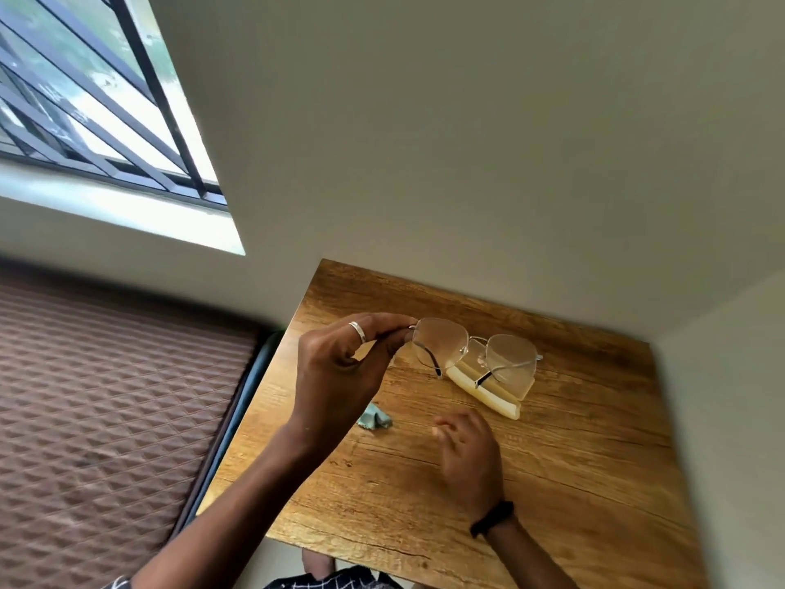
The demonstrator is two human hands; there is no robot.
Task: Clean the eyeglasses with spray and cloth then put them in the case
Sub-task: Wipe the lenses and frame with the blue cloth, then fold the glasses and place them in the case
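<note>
1. While the eyeglasses are held off the wood, the left hand point(340, 367) comes first: thumb and forefinger pinch the frame's end piece at the hinge, and the other fingers curl loosely beneath. There is a ring point(357, 332) on one finger. Keep the grip on the metal, never on the lens.
2. Cloth point(376, 420): teal and crumpled, lying on the table at 5 o'clock of the left hand and touched by neither hand. If wiping remains to be done, it should be shaken flat before use.
3. Eyeglasses point(471, 350): thin metal frame with clear lenses, at 3 o'clock of the left hand and held in the air above the case. Both temples are unfolded. Judgement: they must be folded before going into the case, the free hand closing each one gently.
4. Right hand point(467, 452): at 6 o'clock of the eyeglasses and low over the table. The fingers are loosely curled and hold nothing, though their tips are blurred. A dark wristband point(492, 518) sits on the wrist. This hand is best placed to steady the far lens rim.
5. Case point(488, 391): pale yellow and lying open at 1 o'clock of the right hand, directly under the eyeglasses. Lower them in lenses down and level.
6. Table point(573, 440): wood grain. No spray bottle is in view.
</note>
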